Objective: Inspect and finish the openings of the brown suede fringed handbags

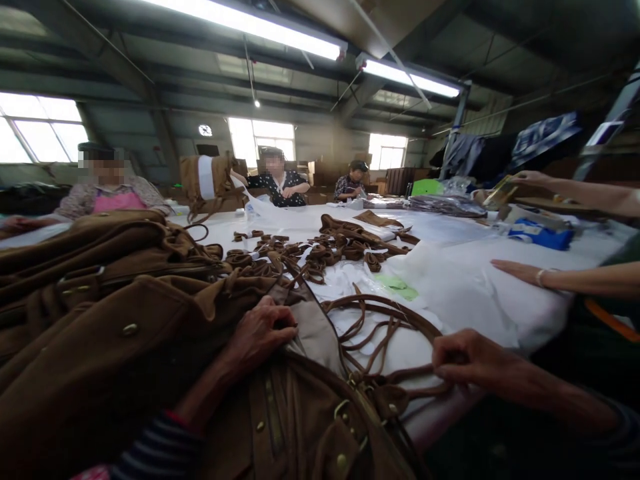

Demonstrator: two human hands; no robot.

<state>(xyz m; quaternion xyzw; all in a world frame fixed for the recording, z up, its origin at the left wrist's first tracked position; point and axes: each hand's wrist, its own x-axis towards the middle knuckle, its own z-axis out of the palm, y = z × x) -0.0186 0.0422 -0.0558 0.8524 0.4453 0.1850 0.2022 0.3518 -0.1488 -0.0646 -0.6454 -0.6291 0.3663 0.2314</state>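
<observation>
A brown canvas bag [300, 413] with straps and brass-coloured fittings lies in front of me, its pale grey lining [313, 330] showing at the opening. My left hand [263, 330] is closed at that opening, fingers curled against the lining; whatever it pinches is hidden. To the right, my right hand [467, 360] is closed around brown straps [417, 381] that run out from the bag's side. More thin brown straps [373, 333] curve over the white table [450, 267] between my hands.
A pile of brown bags [100, 267] rises on the left. Bundled brown straps [310, 257] spread across the middle. Another person's hand [520, 272] rests on the table at right, near a blue packet [543, 233]. Several people work around the table, one beside an upright brown bag [205, 180].
</observation>
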